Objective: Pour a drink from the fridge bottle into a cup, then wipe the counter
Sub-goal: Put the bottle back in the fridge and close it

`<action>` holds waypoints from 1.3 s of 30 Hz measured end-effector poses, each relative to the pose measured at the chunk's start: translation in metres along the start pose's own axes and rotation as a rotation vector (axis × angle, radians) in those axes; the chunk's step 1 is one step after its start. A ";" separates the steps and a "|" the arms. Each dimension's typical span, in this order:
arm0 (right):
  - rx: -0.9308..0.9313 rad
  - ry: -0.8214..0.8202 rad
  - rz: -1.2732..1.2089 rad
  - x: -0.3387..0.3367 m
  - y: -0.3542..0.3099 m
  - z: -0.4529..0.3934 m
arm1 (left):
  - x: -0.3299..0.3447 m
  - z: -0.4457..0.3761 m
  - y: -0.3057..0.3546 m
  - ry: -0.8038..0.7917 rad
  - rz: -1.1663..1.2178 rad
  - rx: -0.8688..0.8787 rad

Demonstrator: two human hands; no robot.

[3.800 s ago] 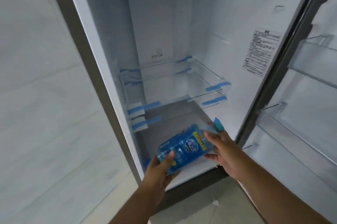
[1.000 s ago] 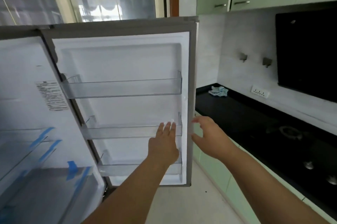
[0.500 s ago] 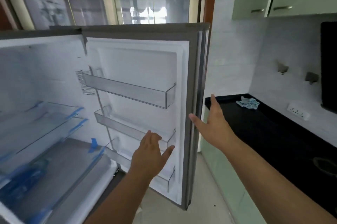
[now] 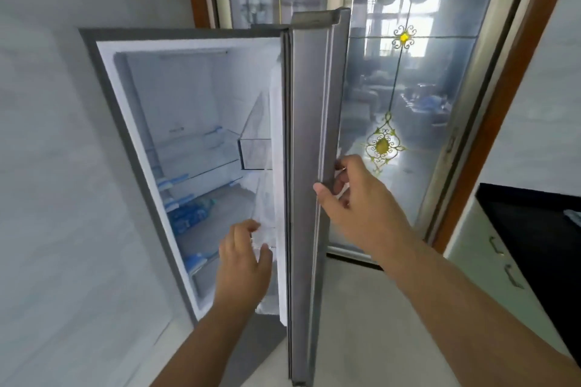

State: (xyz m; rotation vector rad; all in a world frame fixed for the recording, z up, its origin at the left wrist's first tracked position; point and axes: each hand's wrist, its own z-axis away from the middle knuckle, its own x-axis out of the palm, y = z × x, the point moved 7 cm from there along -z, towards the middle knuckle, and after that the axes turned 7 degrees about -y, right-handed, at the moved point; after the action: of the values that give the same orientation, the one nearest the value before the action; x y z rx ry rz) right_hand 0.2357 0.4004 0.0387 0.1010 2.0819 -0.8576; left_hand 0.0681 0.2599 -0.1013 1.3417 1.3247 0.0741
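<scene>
The blue drink bottle (image 4: 191,216) lies on its side on a lower glass shelf inside the open fridge (image 4: 201,141). The grey fridge door (image 4: 309,185) stands edge-on to me, partly swung in. My right hand (image 4: 349,194) grips the door's outer edge, thumb on the near side, fingers curled round behind. My left hand (image 4: 243,257) is beside the door's inner face near the lower door shelves, fingers loosely bent and holding nothing. No cup is in view.
A black counter (image 4: 534,229) on pale green cabinets (image 4: 490,257) runs along the right; a bit of blue cloth (image 4: 573,216) shows at its edge. A decorated glass sliding door (image 4: 402,122) stands behind the fridge. A grey wall fills the left.
The bottle went from both hands onto the fridge shelf. Since then the door has swung from wide open to edge-on, and my right hand has taken hold of its edge.
</scene>
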 end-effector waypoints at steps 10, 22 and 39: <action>-0.214 -0.048 0.024 0.111 -0.123 -0.057 | -0.074 -0.018 -0.042 0.029 -0.174 -0.050; -0.347 -0.120 0.025 0.208 -0.183 -0.112 | -0.134 -0.083 -0.132 0.072 -0.073 -0.142; -0.250 -0.180 0.045 0.242 -0.174 -0.136 | -0.127 -0.103 -0.149 0.009 0.030 0.031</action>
State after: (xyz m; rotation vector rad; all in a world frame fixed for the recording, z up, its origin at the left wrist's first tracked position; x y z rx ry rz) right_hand -0.0724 0.2958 0.0058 -0.0615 1.9911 -0.5530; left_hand -0.1415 0.1880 -0.0952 1.3890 1.3188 0.0803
